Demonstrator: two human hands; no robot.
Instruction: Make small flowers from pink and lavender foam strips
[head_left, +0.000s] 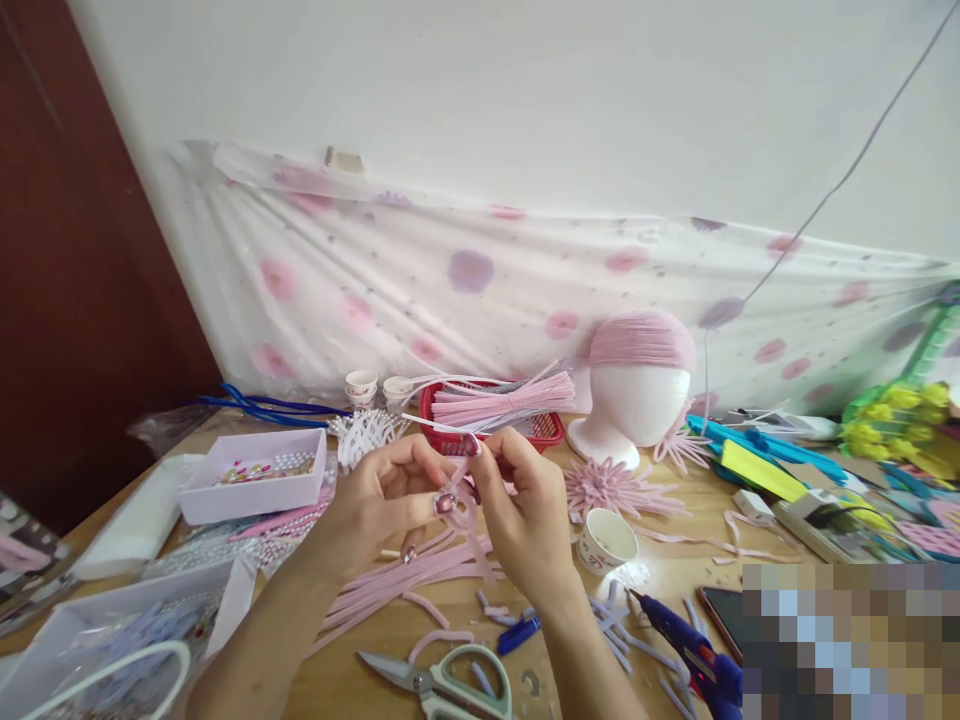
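Note:
A pale pink looped strip (463, 518) is pinched between my two hands above the middle of the table; whether it is ribbon or pipe cleaner is hard to tell. My left hand (390, 497) grips it with thumb and fingertips. From the other side, my right hand (523, 505) closes on its upper part with thumb and forefinger. Below them lie long pink pipe cleaners (375, 597) and short cut pieces. Scissors (442, 685) rest open near the front edge, close to a blue pen cap (519, 632). A paper cup (607, 541) stands right of my right hand.
Behind my hands, a red basket (551, 430) holds bundled pipe cleaners. A white foam head (637, 400) wears a pink covering, with a pink pipe-cleaner flower (600, 487) before it. A blue glue gun (686, 640) lies at right. White boxes (251, 495) of beads stand left.

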